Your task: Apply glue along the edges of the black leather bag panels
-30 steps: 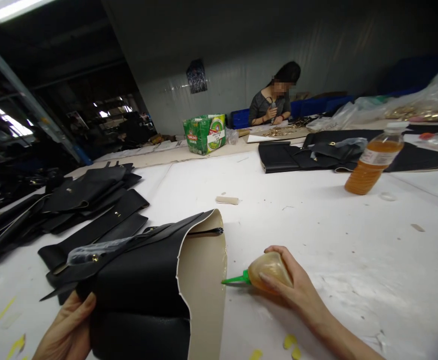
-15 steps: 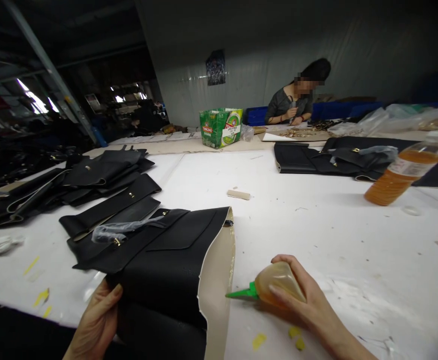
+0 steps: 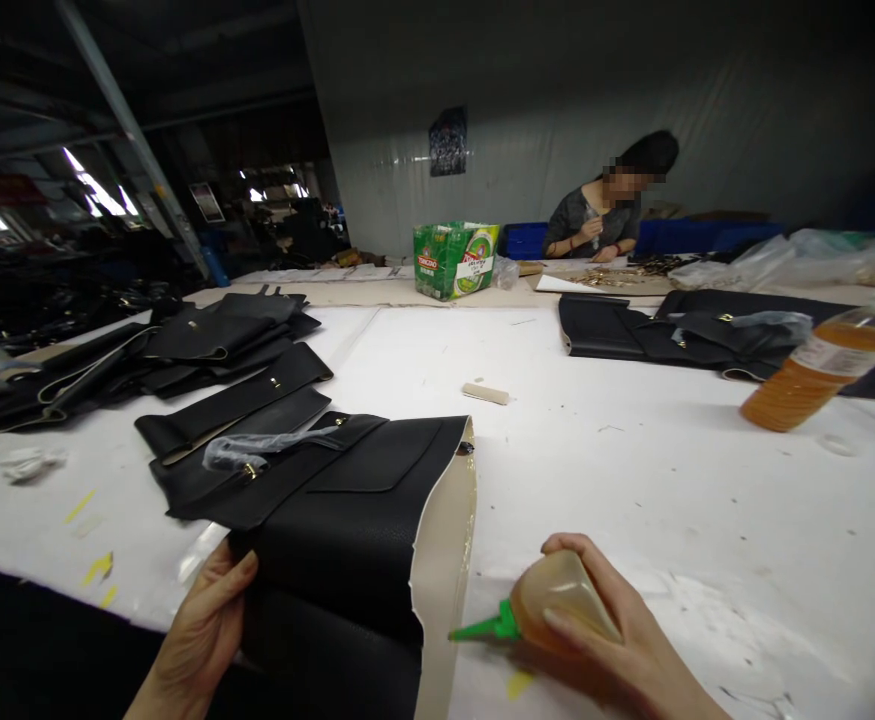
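My left hand (image 3: 208, 622) grips the left edge of a folded black leather panel (image 3: 347, 530) at the table's near edge. The panel's cream underside (image 3: 444, 560) is turned up along its right side and looks glossy. My right hand (image 3: 617, 640) is wrapped round a small squeeze bottle of amber glue (image 3: 557, 605). Its green nozzle (image 3: 478, 630) points left and nearly touches the cream strip.
More black leather pieces (image 3: 204, 350) lie stacked at the left and others (image 3: 677, 335) at the far right. A tilted bottle of orange liquid (image 3: 819, 375), a small wooden block (image 3: 486, 393) and a green carton (image 3: 456, 258) stand on the white table (image 3: 632, 450). Another person (image 3: 602, 205) works at the far end.
The view has swung left and down. The glue nozzle has slid nearer to me along the cream strip. My left hand keeps its hold on the panel.
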A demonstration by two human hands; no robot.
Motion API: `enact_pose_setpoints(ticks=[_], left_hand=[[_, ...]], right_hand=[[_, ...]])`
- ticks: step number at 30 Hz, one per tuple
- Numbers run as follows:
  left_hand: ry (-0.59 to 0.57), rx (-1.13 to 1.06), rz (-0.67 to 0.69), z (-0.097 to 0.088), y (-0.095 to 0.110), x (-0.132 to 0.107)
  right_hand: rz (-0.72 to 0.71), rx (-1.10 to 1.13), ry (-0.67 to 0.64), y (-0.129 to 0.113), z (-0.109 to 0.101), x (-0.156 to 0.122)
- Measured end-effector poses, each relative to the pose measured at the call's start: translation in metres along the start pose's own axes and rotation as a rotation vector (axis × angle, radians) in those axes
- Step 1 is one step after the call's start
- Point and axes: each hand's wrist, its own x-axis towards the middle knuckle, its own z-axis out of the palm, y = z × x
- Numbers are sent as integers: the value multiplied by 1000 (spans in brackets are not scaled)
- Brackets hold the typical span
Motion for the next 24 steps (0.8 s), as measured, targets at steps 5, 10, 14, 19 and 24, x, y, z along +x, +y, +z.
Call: enact_pose_setpoints(ticks=[5,10,14,19,24], left_hand=[[-23,-45,-3,0,1,0],[-28,-85,-26,-1,3,0],[-40,-100,-50,-1,7,1],[-74,-56,-151,7,16,1],[-55,61,-177,19,28,0]], right_hand=[[-21,-70,0,4,-11,7],[-5,-15,-74,5,-8,2],[-16,-17,-131,6,-8,3],[-50,-89,84,9,-17,22],[-68,-6,-118,6,-13,26]])
